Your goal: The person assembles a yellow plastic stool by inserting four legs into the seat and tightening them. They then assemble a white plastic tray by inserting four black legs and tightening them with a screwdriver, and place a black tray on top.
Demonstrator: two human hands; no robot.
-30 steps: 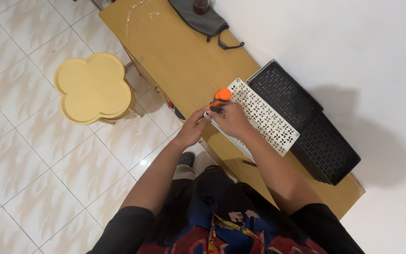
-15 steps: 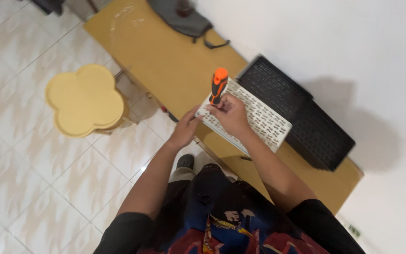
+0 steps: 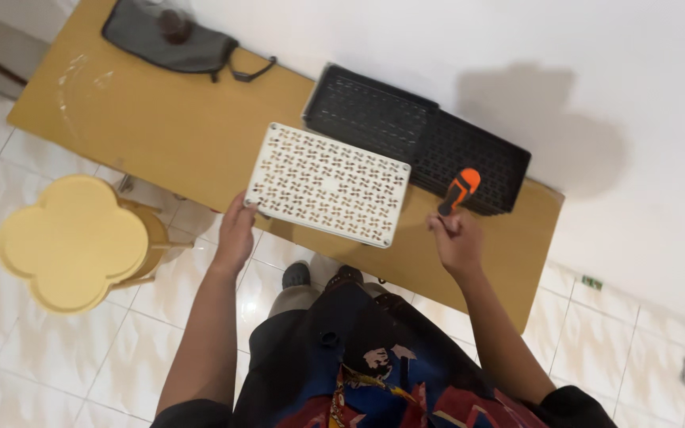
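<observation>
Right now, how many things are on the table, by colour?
White: 1, the perforated panel, left hand at its corner.
Black: 1, the perforated tray.
Grey: 1, the pouch.
Orange and black: 1, the screwdriver, in the right hand.
Total: 4

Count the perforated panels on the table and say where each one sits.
3: the white panel at the table's near edge, touched by the left hand; two black panels side by side against the wall. Others may lie hidden beneath.

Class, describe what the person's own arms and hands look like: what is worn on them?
Both forearms are bare. The left hand and right hand wear no gloves, and no rings or watch show. Short black sleeves end near the upper arms.
</observation>
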